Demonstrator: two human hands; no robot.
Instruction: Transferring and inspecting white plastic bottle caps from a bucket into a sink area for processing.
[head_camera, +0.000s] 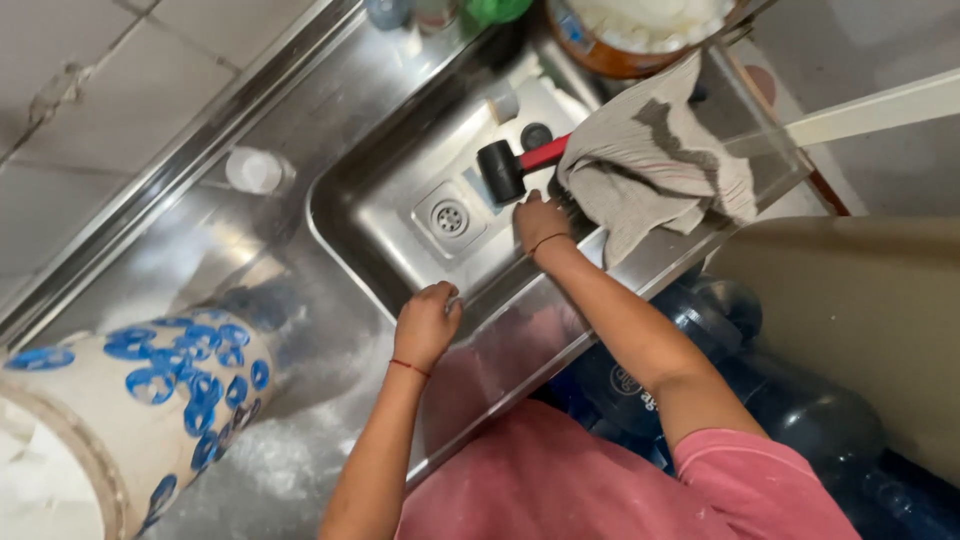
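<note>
**Mallet in the sink basin, one hand reaching beside it**

The mallet (512, 165), black-headed with a red handle, lies on the floor of the steel sink (385, 215), just beyond the round drain (449, 217) as seen from the person. Its head points toward the drain and its handle runs away under a grey cloth (650, 165) that hangs over the sink's near rim. A small black round thing (536, 134) lies in the sink just past the mallet's handle.

The right hand (540, 221) is down in the sink, just beside the mallet's head and against the edge of the cloth; its fingers are curled under, and whether they grip anything cannot be told. The left hand (427, 322) rests on the sink's near rim, fingers bent down over the edge and gripping it. Each wrist carries a thin red thread.

On the steel counter to the left of the sink stands a white tub (140, 400) patterned with blue rings, with a small white cap (252, 170) farther along toward the tiled wall. Beyond the sink's far end sits a brown-rimmed bowl (640, 35) of white stuff. Below the sink's near rim, dark blue water jugs (800, 410) stand on the floor.
</note>
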